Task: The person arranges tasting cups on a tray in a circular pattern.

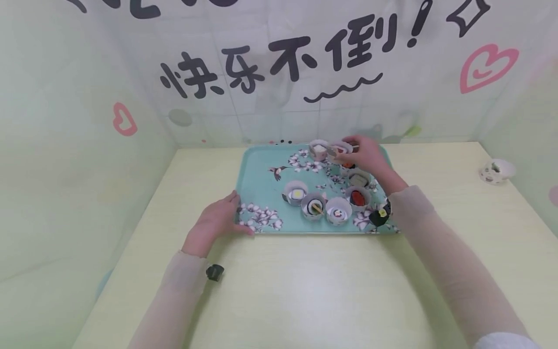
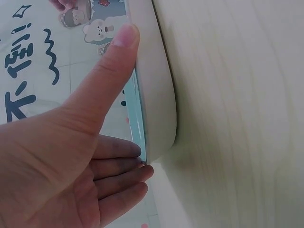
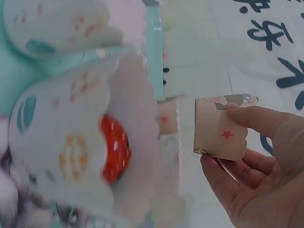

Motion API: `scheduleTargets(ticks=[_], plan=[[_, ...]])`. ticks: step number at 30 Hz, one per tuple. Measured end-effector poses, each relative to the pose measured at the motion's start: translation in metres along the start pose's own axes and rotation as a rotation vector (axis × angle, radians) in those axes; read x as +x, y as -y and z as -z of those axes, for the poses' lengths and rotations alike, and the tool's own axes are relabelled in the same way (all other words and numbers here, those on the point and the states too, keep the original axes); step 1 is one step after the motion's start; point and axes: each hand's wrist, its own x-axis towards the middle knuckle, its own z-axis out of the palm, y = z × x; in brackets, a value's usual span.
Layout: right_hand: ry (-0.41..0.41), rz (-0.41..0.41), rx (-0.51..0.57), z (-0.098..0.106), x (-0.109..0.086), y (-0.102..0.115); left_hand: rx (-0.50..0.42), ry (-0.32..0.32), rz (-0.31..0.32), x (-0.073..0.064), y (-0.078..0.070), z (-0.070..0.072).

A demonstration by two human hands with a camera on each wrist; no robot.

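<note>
A light blue tray (image 1: 257, 169) with a flower and bird print lies on the table. My left hand (image 1: 218, 218) rests at its near left corner, fingers straight and touching the rim, thumb along the front edge. In the left wrist view, the tray's pale outer side (image 2: 159, 95) shows beside the thumb. At the tray's back right, my right hand (image 1: 368, 155) pinches a small paper cup (image 3: 221, 126) with a scalloped rim and a red star. Other cups curve along the tray, one holding a red piece (image 1: 358, 198) and another something pale yellow (image 1: 297, 193).
One more paper cup (image 1: 497, 171) stands on the table at the far right. A printed sheet (image 1: 279, 116) with large dark characters hangs right behind the tray. Bare pale tabletop (image 1: 314, 286) lies in front.
</note>
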Motion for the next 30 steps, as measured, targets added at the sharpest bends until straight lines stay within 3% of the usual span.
scheduleTargets(ticks=[15, 21, 30], plan=[[0.178, 0.032, -0.086, -0.044, 0.015, 0.029, -0.011, -0.009, -0.005, -0.003, 0.001, -0.001], [0.228, 0.052, -0.061, -0.055, 0.018, 0.032, -0.010, -0.013, -0.009, -0.002, 0.001, -0.001], [0.305, 0.066, -0.144, -0.065, 0.024, 0.032, -0.011, -0.003, 0.001, -0.003, -0.001, 0.002]])
